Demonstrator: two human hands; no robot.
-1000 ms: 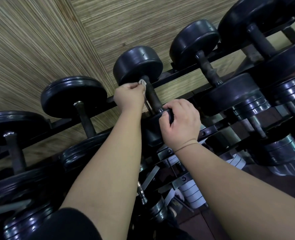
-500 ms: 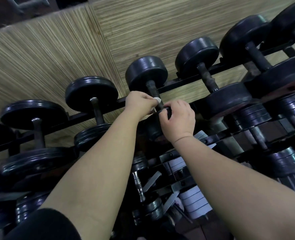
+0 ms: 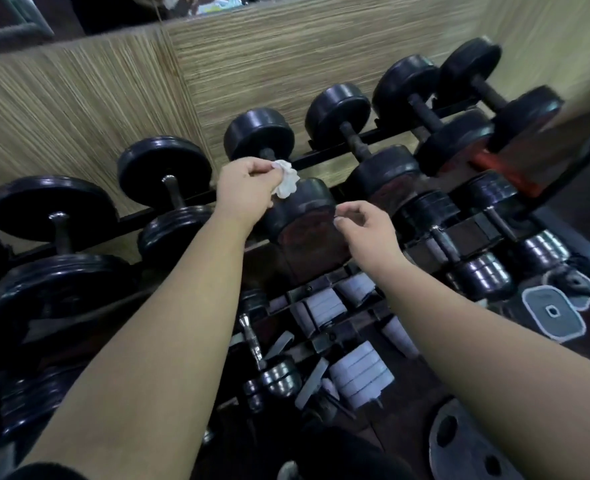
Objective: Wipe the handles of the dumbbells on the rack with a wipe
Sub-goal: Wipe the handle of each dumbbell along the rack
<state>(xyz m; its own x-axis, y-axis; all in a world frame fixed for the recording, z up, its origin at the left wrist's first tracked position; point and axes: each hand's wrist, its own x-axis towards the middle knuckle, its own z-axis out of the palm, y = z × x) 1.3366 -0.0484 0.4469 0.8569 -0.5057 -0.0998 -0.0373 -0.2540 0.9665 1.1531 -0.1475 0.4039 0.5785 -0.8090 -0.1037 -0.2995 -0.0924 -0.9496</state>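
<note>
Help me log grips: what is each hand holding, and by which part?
The left hand pinches the crumpled white wipe by its left edge, between thumb and fingertips. The right hand holds nothing, its fingers loosely curled.

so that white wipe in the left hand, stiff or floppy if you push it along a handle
Probably floppy: the wipe hangs crumpled in soft folds from the left hand. Likely very light, since a pinch carries it. It would probably bunch when pushed rather than slide flat.
</note>
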